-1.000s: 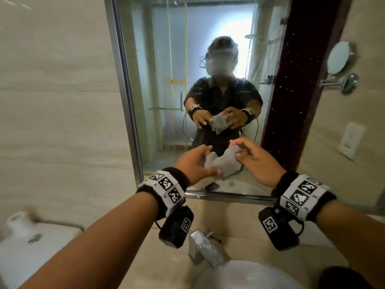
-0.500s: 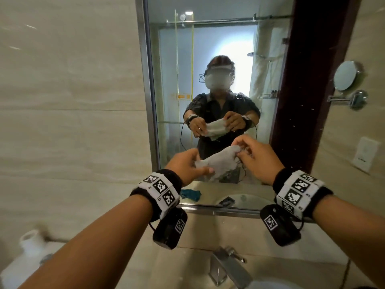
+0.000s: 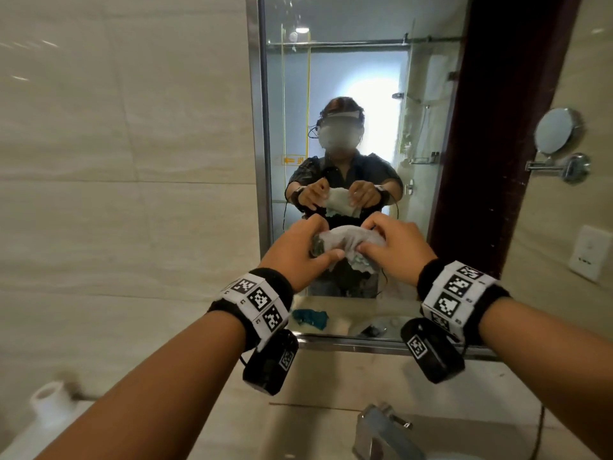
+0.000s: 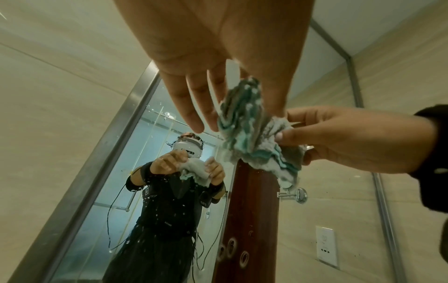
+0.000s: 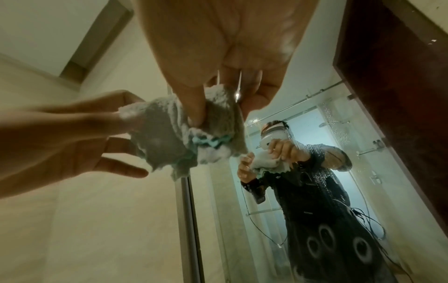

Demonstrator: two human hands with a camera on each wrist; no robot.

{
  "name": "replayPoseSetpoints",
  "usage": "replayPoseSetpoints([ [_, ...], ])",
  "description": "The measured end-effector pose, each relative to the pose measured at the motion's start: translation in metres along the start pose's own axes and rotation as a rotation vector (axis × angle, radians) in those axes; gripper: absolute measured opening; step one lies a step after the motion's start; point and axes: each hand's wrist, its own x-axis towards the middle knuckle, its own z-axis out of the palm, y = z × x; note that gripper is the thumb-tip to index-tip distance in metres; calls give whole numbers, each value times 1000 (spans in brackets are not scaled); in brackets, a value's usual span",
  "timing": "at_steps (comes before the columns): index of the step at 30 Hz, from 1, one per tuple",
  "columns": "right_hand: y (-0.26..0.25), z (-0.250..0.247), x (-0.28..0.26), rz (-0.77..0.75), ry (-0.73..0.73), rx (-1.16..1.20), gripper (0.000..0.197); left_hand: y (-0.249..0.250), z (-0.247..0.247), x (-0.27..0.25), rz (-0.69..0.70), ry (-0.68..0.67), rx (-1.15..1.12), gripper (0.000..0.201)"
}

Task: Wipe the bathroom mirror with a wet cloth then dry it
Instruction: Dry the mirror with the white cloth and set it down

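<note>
The cloth, stretched flat between the hands half a second ago, is now seen bunched into a crumpled wad, and the hands have been drawn closer together in front of the mirror. More of the glass above is taken in by the head view than before, and the tap is pushed lower in the picture. The cloth is held in the air, clear of the glass, with its grey-white side up and teal stripes shown underneath. It is pinched by the left hand between thumb and forefinger, the remaining fingers being left straight and spread. It is gripped by the right hand at the other end, thumb pressed into the folds. Both forearms are raised, palms turned inward. A teal rag is reflected low in the mirror.
</note>
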Motion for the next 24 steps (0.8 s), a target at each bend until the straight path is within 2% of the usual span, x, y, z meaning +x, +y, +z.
replayPoseSetpoints([
  [3, -7, 5, 13, 19, 104, -47, 11, -7, -7, -4, 49, -45, -59, 19],
  [7, -32, 13, 17, 7, 130, 100, 9, -16, -17, -1, 83, -26, -95, 15],
  [9, -39, 14, 18, 37, 94, 206, 10, -19, -21, 2, 101, 6, -86, 20],
  [12, -47, 15, 16, 59, -73, 392, 28, -21, -26, 6, 125, 76, -68, 27],
  [14, -51, 14, 14, 25, -124, 344, 38, -19, -27, 10, 120, 86, -114, 32],
  [16, -50, 14, 16, 26, -83, 295, 45, -16, -28, 15, 103, 40, -138, 40],
  [19, -39, 10, 24, -11, -55, 210, 44, -13, -30, 21, 117, -58, -48, 48],
  [22, -33, 4, 33, -43, -77, 195, 44, -13, -34, 34, 168, -23, 67, 49],
  [24, -35, -2, 40, -84, -73, 275, 47, -10, -37, 45, 143, -37, 92, 50],
])
